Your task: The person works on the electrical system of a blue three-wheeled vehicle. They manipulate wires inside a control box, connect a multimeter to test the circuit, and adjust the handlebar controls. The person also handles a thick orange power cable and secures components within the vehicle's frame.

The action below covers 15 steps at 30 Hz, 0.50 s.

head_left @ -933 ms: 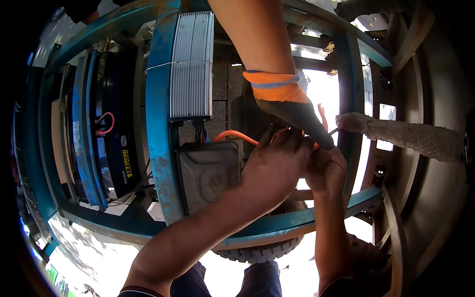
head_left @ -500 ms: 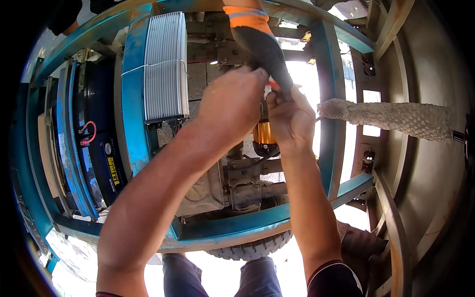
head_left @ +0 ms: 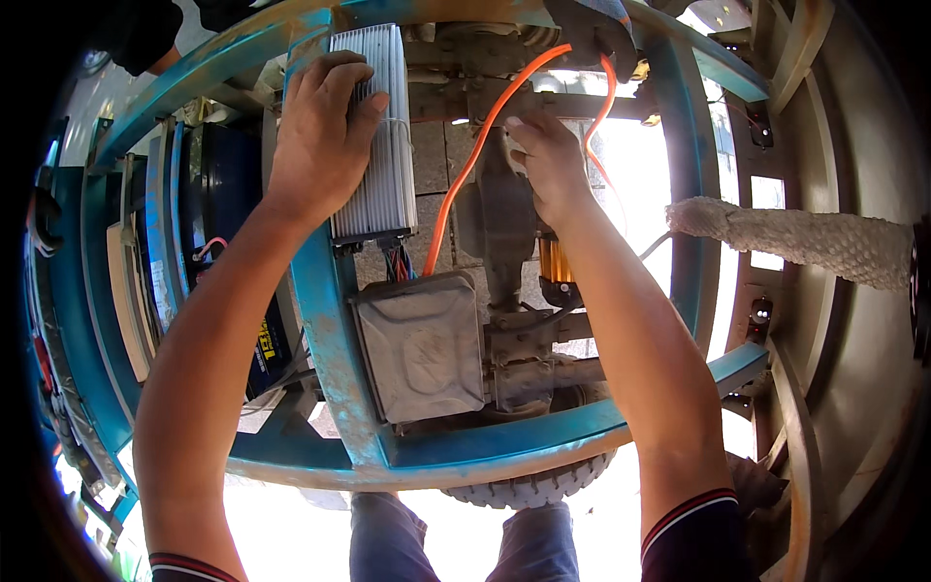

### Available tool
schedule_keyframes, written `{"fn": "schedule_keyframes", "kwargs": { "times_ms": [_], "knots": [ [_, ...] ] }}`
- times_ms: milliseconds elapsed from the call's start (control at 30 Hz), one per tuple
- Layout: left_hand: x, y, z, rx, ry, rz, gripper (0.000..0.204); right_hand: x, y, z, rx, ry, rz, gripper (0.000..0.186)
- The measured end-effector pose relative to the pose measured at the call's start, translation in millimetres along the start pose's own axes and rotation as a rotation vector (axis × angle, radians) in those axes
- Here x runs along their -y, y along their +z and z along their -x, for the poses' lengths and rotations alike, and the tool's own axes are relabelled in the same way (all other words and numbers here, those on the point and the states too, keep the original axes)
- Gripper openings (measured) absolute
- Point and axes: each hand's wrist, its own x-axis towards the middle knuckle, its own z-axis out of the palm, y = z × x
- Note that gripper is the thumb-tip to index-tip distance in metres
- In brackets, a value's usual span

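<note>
My left hand [head_left: 325, 136] rests on the upper part of a silver finned metal box [head_left: 390, 184], fingers bent and thumb apart, gripping nothing. Over the middle of the frame is my right hand [head_left: 558, 175], its fingers loosely curled and slightly apart with nothing visible between them. An orange cable [head_left: 467, 175] rises from beside a dusty grey cover [head_left: 422, 349] and arcs towards another person's dark-gloved hand [head_left: 596, 34] at the top. A second orange length hangs from that glove, passing behind my right hand's side. Part of a gold cylinder [head_left: 555, 262] shows beside my right wrist.
A teal steel frame [head_left: 504, 444] surrounds the opening. Dark blue batteries [head_left: 223, 184] stand at the left. From the right a rough, wrapped rod [head_left: 786, 228] juts inward. A tyre [head_left: 533, 482] sits below the front rail, above my legs.
My hands have parted from beside the gloved hand. My left moved left onto the finned box. The gloved hand drew back to the top, and the orange cable now shows as a long arc.
</note>
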Motion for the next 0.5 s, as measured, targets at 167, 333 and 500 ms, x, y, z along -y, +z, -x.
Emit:
{"fn": "schedule_keyframes", "kwargs": {
  "times_ms": [167, 333, 500],
  "knots": [
    [-2.4, 7.2, 2.3, -0.068, -0.017, 0.062, 0.022, -3.8, 4.5, -45.3, 0.003, -0.020, -0.031, 0.035],
    [-1.2, 6.1, 3.9, -0.076, -0.041, 0.064, 0.019, -11.0, 11.3, -61.8, 0.025, 0.025, -0.204, 0.037],
    [-3.3, 5.1, 1.5, -0.088, -0.029, 0.080, 0.018, -12.5, 22.8, -78.3, -0.090, 0.047, 0.077, 0.039]
  ]
}}
